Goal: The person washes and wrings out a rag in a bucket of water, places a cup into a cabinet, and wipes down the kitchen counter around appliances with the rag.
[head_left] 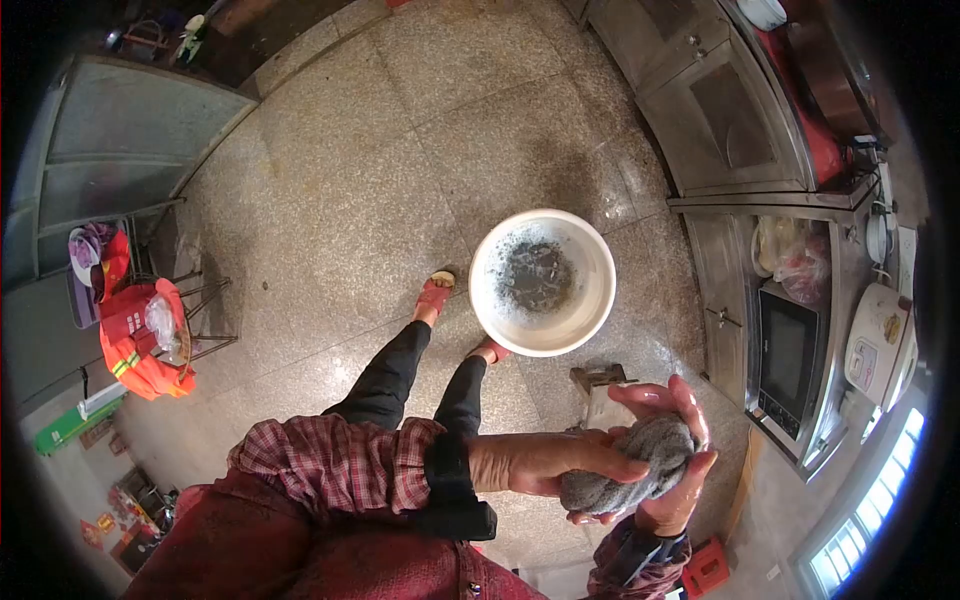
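Both hands grip a wadded grey cloth [648, 462], the left hand [565, 460] pressing its thumb along the near side and the right hand [680, 498] cupped around the far side, its skin wet and shiny. The cloth is in the air, over the right part of the floor [330, 200]. This is speckled stone-like paving, cut by straight joints and glossy in patches near the basin (one darker stain spreads just beyond it). White and round, the basin [603, 300] stands on the floor by the person's feet, well in from the right edge, with cloudy grey, sudsy water [540, 275] inside. A small low stool [598, 377] shows partly behind the hands. Metal cabinets [710, 110] line the floor's right edge, with a microwave [788, 350] in an open bay and a rice cooker [878, 345] at the outer side. Toward the left edge, a chair carries bright orange clothing [140, 335]; a window [870, 520] glows at lower right.
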`<move>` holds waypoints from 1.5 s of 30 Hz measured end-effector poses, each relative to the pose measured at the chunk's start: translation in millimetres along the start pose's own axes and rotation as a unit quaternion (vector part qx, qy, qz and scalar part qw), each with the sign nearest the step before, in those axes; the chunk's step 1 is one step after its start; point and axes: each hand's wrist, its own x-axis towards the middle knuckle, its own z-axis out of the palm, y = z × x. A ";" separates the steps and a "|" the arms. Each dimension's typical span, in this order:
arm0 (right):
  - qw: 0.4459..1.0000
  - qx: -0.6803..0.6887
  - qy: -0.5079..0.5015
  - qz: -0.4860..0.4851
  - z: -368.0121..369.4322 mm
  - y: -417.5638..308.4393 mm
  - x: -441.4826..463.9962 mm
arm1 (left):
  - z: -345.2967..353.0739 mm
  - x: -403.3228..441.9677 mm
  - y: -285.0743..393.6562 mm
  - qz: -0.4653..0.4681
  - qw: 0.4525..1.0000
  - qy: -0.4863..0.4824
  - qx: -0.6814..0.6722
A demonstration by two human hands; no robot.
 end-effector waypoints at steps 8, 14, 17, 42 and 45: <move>0.982 -0.188 -0.007 -0.013 -11.4 4.0 11.9 | -24.4 9.3 -2.6 0.016 0.987 0.053 0.151; 0.977 -0.181 0.011 0.111 -8.3 34.5 49.2 | -34.3 6.4 34.8 0.051 0.934 0.167 0.311; 0.972 -0.194 0.026 0.128 -12.6 66.7 63.6 | -99.2 34.8 18.1 0.213 0.817 0.237 0.481; 0.968 -0.066 0.150 0.189 -20.1 94.3 -8.9 | -93.1 6.4 -0.8 0.210 0.559 0.294 0.746; 0.970 -0.009 0.163 0.180 -18.5 79.9 -15.9 | -80.0 -11.4 16.1 0.200 0.674 0.226 0.674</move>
